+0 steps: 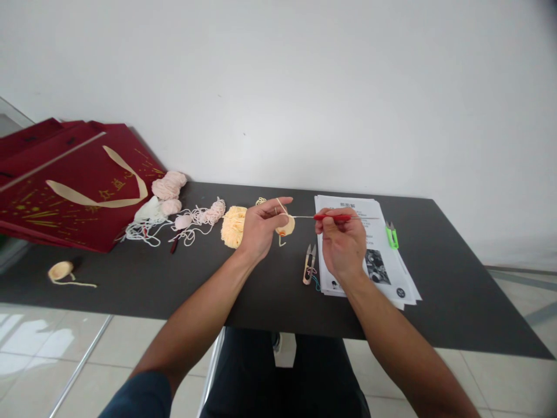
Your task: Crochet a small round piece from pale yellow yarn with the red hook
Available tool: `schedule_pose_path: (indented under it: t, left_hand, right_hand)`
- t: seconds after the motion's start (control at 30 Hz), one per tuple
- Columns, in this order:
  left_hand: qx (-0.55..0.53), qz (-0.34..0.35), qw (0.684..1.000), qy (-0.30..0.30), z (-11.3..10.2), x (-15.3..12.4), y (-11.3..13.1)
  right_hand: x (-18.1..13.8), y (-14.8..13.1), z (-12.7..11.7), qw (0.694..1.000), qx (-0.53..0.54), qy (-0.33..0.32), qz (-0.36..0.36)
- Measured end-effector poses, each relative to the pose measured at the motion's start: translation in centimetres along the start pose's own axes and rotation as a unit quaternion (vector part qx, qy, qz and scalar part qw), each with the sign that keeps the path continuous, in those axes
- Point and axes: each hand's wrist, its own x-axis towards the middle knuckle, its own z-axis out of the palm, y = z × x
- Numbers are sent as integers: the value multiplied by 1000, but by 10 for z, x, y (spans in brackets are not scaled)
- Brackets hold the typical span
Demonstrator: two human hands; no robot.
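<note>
My left hand (260, 226) pinches a small round pale-yellow crochet piece (286, 226), with yarn looped over the forefinger. My right hand (343, 241) is closed on a red-handled crochet hook (333, 217), which lies level with its thin metal tip pointing left into the piece. A ball of yellow yarn (234, 226) lies on the dark table (456, 290) just left of my left hand. Both hands hover a little above the tabletop.
Small thread snips (309, 264) lie between my hands; green snips (391, 235) rest on printed sheets (383, 273) under my right hand. Pink and white yarn (174, 206) sits at left by red gift bags (73, 186). A small yellow coil (61, 271) lies far left.
</note>
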Motion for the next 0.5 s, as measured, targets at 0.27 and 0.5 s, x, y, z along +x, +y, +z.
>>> schedule_pose_path:
  t: [0.27,0.5]
  left_hand:
    - [22,0,1000,8,5,-6,-5]
    - [65,27,997,28,4,-5,-5]
  right_hand:
    - [-4,10,6,996,20,16,85]
    - [-7,11,12,996,10,38,86]
